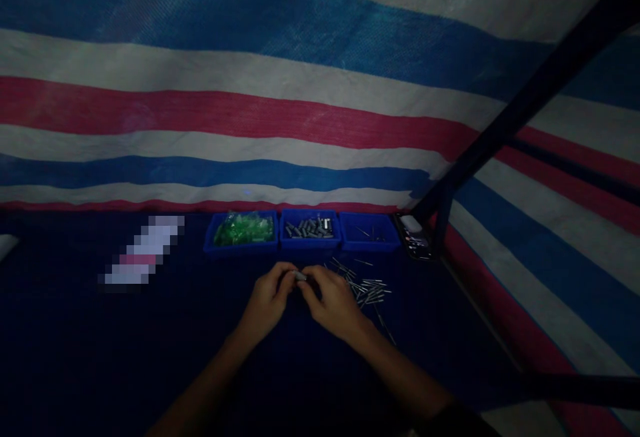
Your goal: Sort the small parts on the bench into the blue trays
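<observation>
Between my two hands, above the dark blue table, is a small grey cylindrical piece (299, 276). My left hand (270, 294) pinches its left end with thumb and fingers. The fingers of my right hand (333, 297) are closed at its right end; part of the piece is hidden by them. Just right of my right hand lies a loose pile of thin metal rods (370, 292). Beyond my hands stands a blue bin of short grey cylinders (309, 229), which look similar to the held piece.
A blue bin (241, 246) with green bagged pieces stands left of the cylinder bin. To the right, another blue bin (371, 246) holds a few thin rods. A phone (419, 245) lies by the dark frame post (441, 220). Striped sheeting (250, 114) hangs behind the table.
</observation>
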The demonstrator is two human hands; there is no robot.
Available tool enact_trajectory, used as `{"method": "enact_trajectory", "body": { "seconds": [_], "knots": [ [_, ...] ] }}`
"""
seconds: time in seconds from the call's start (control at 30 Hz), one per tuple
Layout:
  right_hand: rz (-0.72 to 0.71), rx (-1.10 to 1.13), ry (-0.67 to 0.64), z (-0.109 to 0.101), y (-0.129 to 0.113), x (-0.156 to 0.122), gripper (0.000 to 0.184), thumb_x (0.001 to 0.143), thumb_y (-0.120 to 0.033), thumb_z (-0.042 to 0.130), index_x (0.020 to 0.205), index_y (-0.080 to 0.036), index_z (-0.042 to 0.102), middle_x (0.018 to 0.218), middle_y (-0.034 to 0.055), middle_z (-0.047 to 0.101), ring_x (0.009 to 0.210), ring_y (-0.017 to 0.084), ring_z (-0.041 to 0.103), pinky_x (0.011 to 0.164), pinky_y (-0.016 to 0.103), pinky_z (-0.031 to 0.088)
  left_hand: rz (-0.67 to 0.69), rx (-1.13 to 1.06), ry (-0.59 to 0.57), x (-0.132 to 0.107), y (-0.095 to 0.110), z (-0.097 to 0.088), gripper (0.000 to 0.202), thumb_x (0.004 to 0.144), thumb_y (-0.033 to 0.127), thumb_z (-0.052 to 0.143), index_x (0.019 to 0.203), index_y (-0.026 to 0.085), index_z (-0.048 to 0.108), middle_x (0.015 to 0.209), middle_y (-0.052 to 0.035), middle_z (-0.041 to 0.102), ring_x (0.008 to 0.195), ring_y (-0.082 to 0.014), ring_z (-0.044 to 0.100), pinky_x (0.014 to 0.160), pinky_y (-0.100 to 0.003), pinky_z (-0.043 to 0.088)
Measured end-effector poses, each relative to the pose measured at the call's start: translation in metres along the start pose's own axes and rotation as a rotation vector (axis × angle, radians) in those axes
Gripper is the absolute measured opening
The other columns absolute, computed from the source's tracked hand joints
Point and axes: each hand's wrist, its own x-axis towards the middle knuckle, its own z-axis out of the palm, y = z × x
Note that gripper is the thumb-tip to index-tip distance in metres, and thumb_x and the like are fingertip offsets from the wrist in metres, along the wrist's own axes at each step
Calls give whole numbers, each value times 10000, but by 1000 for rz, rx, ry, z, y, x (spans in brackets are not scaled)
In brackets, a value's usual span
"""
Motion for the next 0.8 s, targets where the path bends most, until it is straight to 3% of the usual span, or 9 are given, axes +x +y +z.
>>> {"method": "enact_trajectory", "body": {
  "seconds": [0.1,0.17,0.27,0.43,0.53,0.6,0.7,0.8],
  "knots": [
    [-18,-99,15,-6,3,20,206,866,-275,391,901,-190,576,767,33,625,695,140,574,669,259,405,-15,-23,5,3,-7,0,280,865,376,360,950,171,531,715,-7,587,660,-133,562,648,-264,457],
    [36,-164,96,-17,10,38,276,851,-339,418,1039,-185,549,749,35,624,662,151,576,636,263,402,-16,29,-1,3,-11,1,319,873,383,344,1051,174,506,762,-21,599,698,-143,571,676,-284,458],
    [151,-220,215,-38,27,55,616,773,-452,511,1285,-149,353,679,21,596,607,170,563,574,267,391,102,237,-77,-2,-9,4,312,865,370,380,1087,195,511,901,-51,600,820,-168,563,757,-328,436],
    [245,-152,433,-56,52,34,447,818,-416,432,1177,-151,459,632,-3,544,571,145,527,579,264,396,379,509,-293,-19,9,20,330,776,373,558,1088,270,528,1057,-31,563,994,-218,481,896,-430,322],
    [231,-90,364,-52,54,16,356,827,-383,436,1094,-161,513,606,-19,521,541,127,507,558,244,391,453,533,-415,-19,11,28,240,763,318,592,996,268,565,983,-7,581,944,-192,487,847,-378,335],
    [189,-65,277,-49,51,10,312,831,-363,440,1057,-171,537,600,-21,524,542,121,509,557,236,389,459,540,-425,-15,6,30,125,791,271,558,911,243,577,903,1,592,894,-176,496,812,-356,338],
    [114,-74,197,-45,44,7,271,836,-340,441,1017,-181,565,644,-5,559,578,121,523,580,236,397,429,516,-364,-7,-3,28,66,827,244,501,842,211,557,854,-2,598,862,-172,507,798,-356,337],
    [0,-86,92,-40,37,3,257,823,-319,471,1024,-184,556,702,5,576,622,121,532,616,242,411,336,340,-244,0,-11,25,87,842,261,469,887,201,512,863,-10,599,848,-163,534,778,-335,372]
  ]
}}
